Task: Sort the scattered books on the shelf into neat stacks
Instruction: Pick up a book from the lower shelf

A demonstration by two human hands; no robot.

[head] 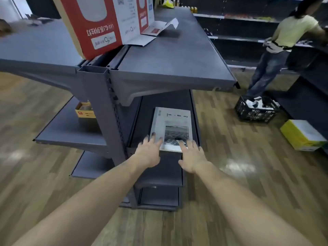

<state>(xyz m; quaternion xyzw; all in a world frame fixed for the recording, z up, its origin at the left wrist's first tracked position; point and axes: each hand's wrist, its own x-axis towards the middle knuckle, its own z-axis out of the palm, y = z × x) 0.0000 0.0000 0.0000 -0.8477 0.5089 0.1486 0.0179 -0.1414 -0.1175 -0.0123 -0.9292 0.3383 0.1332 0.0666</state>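
A flat, rectangular book [171,127] with a pale grey matte cover lies face up on the dark grey metal shelf [142,121], under the broad top shelf [170,64] of the same matte, faintly grainy steel. The cover carries sparse black lettering near its far edge and a grey photograph lower down. Its long axis runs away from me, title end farthest, near short edge at the shelf's front lip.

My left hand [150,150] rests on the book's near left corner, fingers straight and spread, tips on the cover. My right hand [192,155] lies at the near right corner, fingers likewise straight and splayed, holding nothing.

Above the book, on the top shelf, stands a glossy red and white cardboard box [95,23]. Right of the book, on the wooden plank floor, sits a black latticed plastic crate [257,112].
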